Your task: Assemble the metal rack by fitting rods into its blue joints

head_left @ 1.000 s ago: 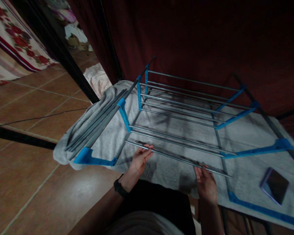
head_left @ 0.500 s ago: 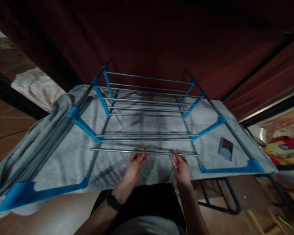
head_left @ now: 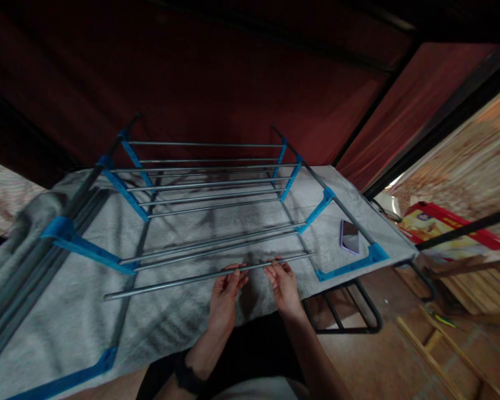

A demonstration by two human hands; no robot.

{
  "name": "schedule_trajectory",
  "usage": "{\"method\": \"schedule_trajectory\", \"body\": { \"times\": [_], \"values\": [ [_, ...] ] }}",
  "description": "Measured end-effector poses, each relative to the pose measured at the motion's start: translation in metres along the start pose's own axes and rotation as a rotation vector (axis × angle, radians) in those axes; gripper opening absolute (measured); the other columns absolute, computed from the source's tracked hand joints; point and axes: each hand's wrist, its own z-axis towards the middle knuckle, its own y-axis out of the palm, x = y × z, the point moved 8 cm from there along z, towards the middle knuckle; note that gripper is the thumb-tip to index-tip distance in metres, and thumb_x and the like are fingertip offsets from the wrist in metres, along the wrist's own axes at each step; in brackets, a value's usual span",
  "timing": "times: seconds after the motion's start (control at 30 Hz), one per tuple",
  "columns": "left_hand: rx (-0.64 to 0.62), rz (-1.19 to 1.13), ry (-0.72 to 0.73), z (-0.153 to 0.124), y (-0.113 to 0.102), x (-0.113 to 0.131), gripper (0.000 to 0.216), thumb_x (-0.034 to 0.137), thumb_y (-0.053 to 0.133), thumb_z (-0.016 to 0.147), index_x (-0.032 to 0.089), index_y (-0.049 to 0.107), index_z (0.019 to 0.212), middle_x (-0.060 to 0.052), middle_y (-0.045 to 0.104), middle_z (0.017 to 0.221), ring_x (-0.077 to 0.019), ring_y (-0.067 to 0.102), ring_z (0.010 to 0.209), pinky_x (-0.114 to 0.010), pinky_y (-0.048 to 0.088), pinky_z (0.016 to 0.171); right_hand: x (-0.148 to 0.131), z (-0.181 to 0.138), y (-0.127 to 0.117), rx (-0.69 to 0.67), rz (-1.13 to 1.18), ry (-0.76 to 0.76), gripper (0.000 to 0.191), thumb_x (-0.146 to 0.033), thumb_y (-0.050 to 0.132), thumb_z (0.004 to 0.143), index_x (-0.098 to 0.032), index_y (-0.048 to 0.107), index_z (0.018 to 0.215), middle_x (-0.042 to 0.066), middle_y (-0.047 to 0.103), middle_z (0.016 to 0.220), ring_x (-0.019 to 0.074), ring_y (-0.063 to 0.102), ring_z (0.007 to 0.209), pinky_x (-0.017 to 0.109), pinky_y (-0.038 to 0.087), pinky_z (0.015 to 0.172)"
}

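Observation:
A thin grey metal rod (head_left: pixel 162 286) lies across both my hands, with its ends free. My left hand (head_left: pixel 226 291) grips it near the middle between thumb and fingers. A short way along to the right, my right hand (head_left: pixel 282 282) pinches the same rod. Just beyond stands a partly built rack (head_left: pixel 208 196) of grey tubes, with several crossbars running between blue plastic brackets. One blue bracket (head_left: pixel 354 268) sits at the near right corner, its inner side without a crossbar. Another blue bracket (head_left: pixel 79 378) is at the near left, partly cut off by the frame.
A grey blanket (head_left: pixel 241 222) covers the surface under the rack. A phone (head_left: pixel 349 238) lies on it at the right. Several loose tubes (head_left: pixel 50 278) rest along the left. A dark red curtain (head_left: pixel 216 72) hangs behind. On the right are a red box (head_left: pixel 441 228) and a wooden frame (head_left: pixel 433 339).
My view has turned to the right, so the rack appears further left. The rod is still in both hands and now slants, its left end nearer to me.

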Motion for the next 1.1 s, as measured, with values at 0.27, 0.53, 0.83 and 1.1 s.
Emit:
{"method": "schedule_trajectory", "body": {
  "times": [0.27,0.53,0.83,1.1],
  "values": [
    [-0.119,0.163,0.149,-0.011,0.036,0.020,0.031,0.047,0.089,0.083,0.028,0.074,0.103,-0.005,0.081,0.110,-0.0245,0.075,0.104,-0.036,0.061,0.096,-0.004,-0.032,0.040,-0.112,0.103,0.036,0.034,-0.030,0.098,0.069,-0.026,0.070,0.088,-0.004,0.077,0.088,0.0128,0.073,0.079,0.026,0.062,0.079],
    [-0.213,0.187,0.243,-0.025,0.069,0.044,0.018,0.038,0.081,0.092,0.026,0.076,0.104,-0.006,0.079,0.114,-0.0260,0.072,0.114,-0.037,0.055,0.106,-0.018,-0.046,0.059,-0.174,0.095,0.058,0.027,-0.034,0.092,0.076,-0.027,0.072,0.092,-0.003,0.079,0.098,0.0153,0.073,0.092,0.029,0.060,0.086],
    [-0.229,0.376,0.552,-0.032,0.085,0.104,0.017,0.040,0.075,0.097,0.027,0.072,0.108,-0.006,0.074,0.105,-0.0259,0.067,0.107,-0.035,0.049,0.107,-0.019,-0.059,0.056,-0.318,-0.138,0.178,0.041,-0.056,0.089,0.075,-0.020,0.076,0.092,0.004,0.080,0.090,0.0151,0.069,0.078,0.026,0.056,0.072],
    [-0.271,0.825,0.972,-0.052,0.094,0.170,0.053,0.037,0.047,0.110,0.022,0.039,0.160,-0.003,0.071,0.098,-0.0194,0.067,0.088,-0.036,0.056,0.090,-0.028,-0.050,0.038,-0.227,-0.168,0.106,0.034,-0.045,0.092,0.070,-0.023,0.076,0.091,0.004,0.078,0.091,0.0157,0.069,0.079,0.029,0.056,0.077]
  ]
}}
